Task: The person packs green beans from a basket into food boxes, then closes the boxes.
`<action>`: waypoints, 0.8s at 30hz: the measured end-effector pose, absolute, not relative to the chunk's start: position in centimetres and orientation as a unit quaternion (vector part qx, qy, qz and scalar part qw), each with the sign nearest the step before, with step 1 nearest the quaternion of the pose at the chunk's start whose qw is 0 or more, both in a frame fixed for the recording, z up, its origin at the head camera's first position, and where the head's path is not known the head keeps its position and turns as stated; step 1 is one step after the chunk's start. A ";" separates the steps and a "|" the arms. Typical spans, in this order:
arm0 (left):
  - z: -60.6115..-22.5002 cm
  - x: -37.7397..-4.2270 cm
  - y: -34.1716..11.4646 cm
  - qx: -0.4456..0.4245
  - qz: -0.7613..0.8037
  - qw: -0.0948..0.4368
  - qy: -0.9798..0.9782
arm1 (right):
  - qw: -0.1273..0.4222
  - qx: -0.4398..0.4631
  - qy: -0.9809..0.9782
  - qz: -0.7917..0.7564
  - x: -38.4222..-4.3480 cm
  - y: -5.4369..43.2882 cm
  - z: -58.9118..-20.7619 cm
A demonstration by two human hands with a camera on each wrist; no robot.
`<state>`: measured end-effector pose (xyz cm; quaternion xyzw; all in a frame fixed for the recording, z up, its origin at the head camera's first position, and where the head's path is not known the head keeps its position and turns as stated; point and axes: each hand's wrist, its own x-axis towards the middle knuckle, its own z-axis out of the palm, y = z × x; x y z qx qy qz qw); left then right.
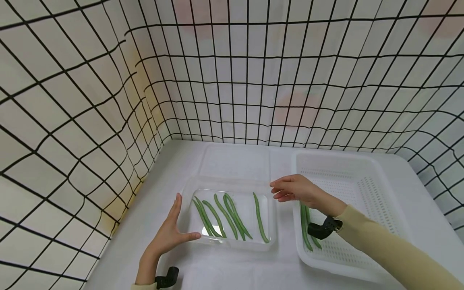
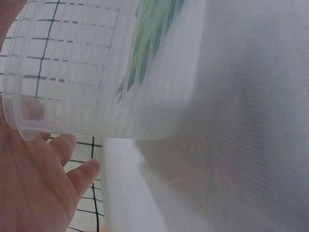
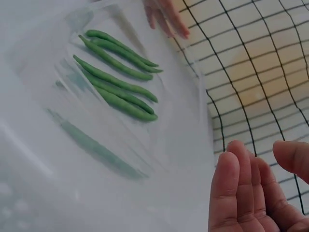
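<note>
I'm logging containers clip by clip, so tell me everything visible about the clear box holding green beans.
The clear box is rectangular with rounded corners and a protruding rim, apparently translucent plastic. Open-topped, it stands upright on the white tabletop, apart from the white basket. Green beans lie on its floor, one set apart toward the right. The left hand is spread around its left end, apparently touching the rim.

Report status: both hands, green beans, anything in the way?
Left hand spread at clear container, left end. Right hand empty, near white basket. Several green beans in container, some in basket. Right sleeve partly hides basket from above.
</note>
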<state>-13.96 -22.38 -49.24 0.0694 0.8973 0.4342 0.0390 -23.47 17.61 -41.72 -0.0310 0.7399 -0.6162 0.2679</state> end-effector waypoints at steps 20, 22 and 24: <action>-49.5 -14.0 -22.5 0.073 0.436 0.035 0.896 | 0.231 0.050 0.738 -0.633 -22.9 25.7 -43.8; -49.5 -14.0 -22.5 0.072 0.437 0.035 0.896 | 0.227 0.062 0.745 -0.624 -22.8 26.3 -44.2; -49.6 -14.0 -22.5 0.071 0.437 0.036 0.896 | 0.227 0.074 0.750 -0.617 -22.8 27.0 -44.7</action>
